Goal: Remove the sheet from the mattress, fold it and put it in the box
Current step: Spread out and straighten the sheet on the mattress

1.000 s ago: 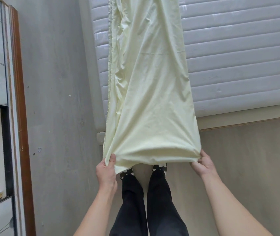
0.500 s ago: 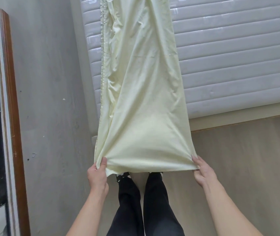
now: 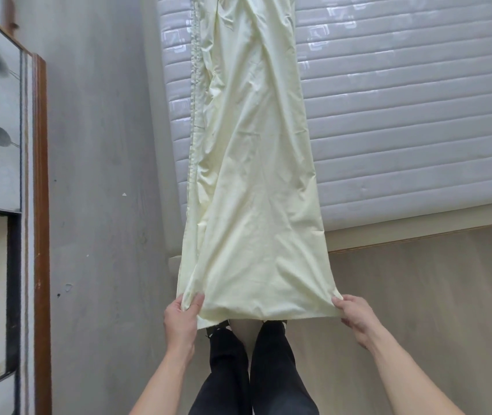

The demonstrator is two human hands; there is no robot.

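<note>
Grey floor (image 3: pixel 98 205) lies open beside my left hand (image 3: pixel 180 320); both hands' fingers pinch the sheet (image 3: pixel 253 205) at its near corners, right hand (image 3: pixel 355 317) opposite, mattress (image 3: pixel 403 130) beyond.

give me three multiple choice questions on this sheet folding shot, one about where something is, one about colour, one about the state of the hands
1. Where does the far part of the sheet lie?
A. on the mattress
B. inside a box
C. on the cabinet

2. What colour is the sheet?
A. dark blue
B. pale yellow
C. red

3. What are the two hands doing?
A. both hang free
B. only the right hand holds the sheet
C. each pinches a near corner of the sheet

Answers:
1. A, the sheet runs up over the quilted grey mattress, and no box is in view.
2. B, the cloth is a light yellow all along its length.
3. C, the left hand grips the near left corner and the right hand grips the near right corner, with the edge stretched between them above the person's feet.
</note>
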